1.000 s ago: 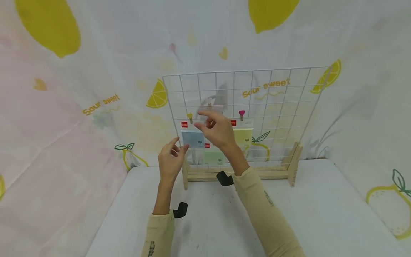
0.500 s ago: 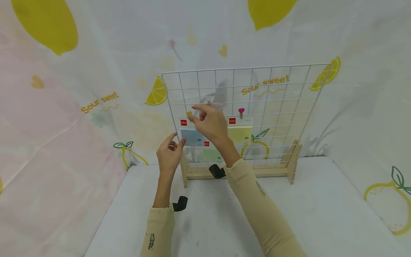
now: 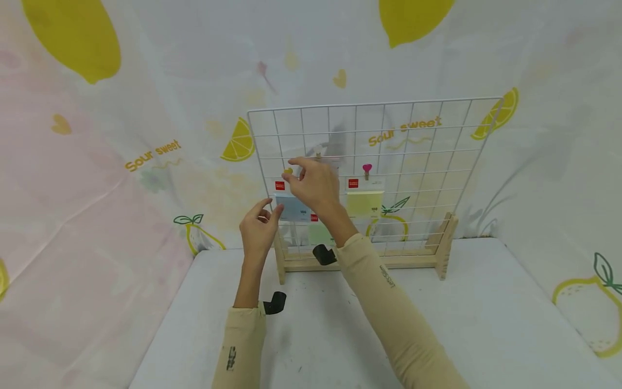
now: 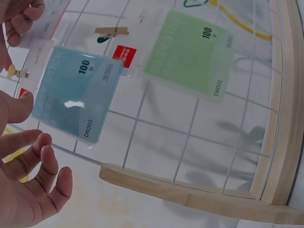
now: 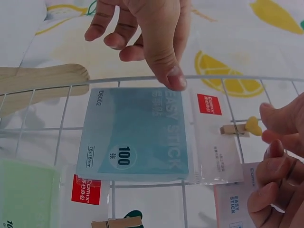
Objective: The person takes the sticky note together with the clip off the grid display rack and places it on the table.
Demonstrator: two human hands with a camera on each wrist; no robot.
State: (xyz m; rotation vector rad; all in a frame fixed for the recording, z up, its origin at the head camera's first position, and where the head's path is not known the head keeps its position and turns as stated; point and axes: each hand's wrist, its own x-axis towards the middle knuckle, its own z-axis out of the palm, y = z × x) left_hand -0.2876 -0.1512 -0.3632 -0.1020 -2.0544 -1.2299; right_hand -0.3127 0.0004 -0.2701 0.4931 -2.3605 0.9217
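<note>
A blue sticky-note pack (image 5: 135, 133) hangs on the white wire grid (image 3: 413, 178), under a small clothespin (image 5: 240, 128) with a yellow heart. My left hand (image 3: 258, 229) is at the pack's left edge, its thumb tip right at the edge and its other fingers loosely bent. The right hand (image 3: 316, 186) reaches across to the clothespin. In the head view, its thumb and index finger stand apart with the yellow heart between them; the right wrist view shows fingertips right at the heart. Its other fingers are curled, holding nothing.
A green pack (image 4: 190, 54) hangs lower right of the blue one; a yellow pack (image 3: 364, 204) hangs under a pink-heart clothespin (image 3: 366, 172). A pinkish pack (image 5: 232, 202) is mostly behind the right hand. Wooden feet (image 3: 444, 246) hold the grid on the white table (image 3: 389, 324).
My right hand has moved left to the yellow-heart clothespin, and its thumb and index finger have come around the heart. The left hand has stayed by the blue pack's edge.
</note>
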